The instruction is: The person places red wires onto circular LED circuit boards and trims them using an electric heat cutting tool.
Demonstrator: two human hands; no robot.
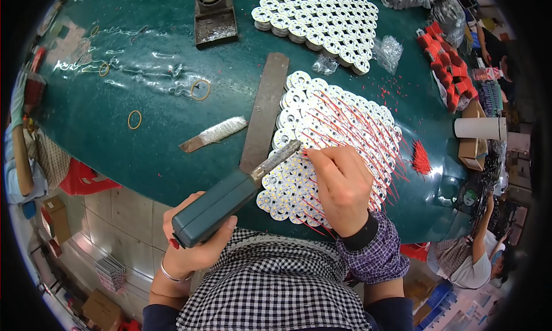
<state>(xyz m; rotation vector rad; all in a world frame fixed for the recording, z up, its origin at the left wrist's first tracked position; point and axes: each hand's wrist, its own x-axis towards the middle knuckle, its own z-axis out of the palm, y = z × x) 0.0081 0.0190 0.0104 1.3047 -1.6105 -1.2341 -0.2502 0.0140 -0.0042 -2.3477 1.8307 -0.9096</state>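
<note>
My left hand (198, 239) is wrapped round the green handle of a soldering tool (215, 207), whose metal tip points up and right over a sheet of round white boards (284, 184). Close to that tip, my right hand (342, 184) has thumb and forefinger pinched at a thin red wire. Many red wires (351, 121) lie across the boards, most of them to the right of the tip. A flat brown metal bar (264, 110) runs along the left edge of the boards.
A second stack of white boards (316, 20) and a metal tray (215, 26) stand at the back. A wrapped stick (215, 134) lies left of the bar. Cut red wires (421, 157), red bundles (448, 66) and a white cup (480, 128) are at right. Other people sit at both sides.
</note>
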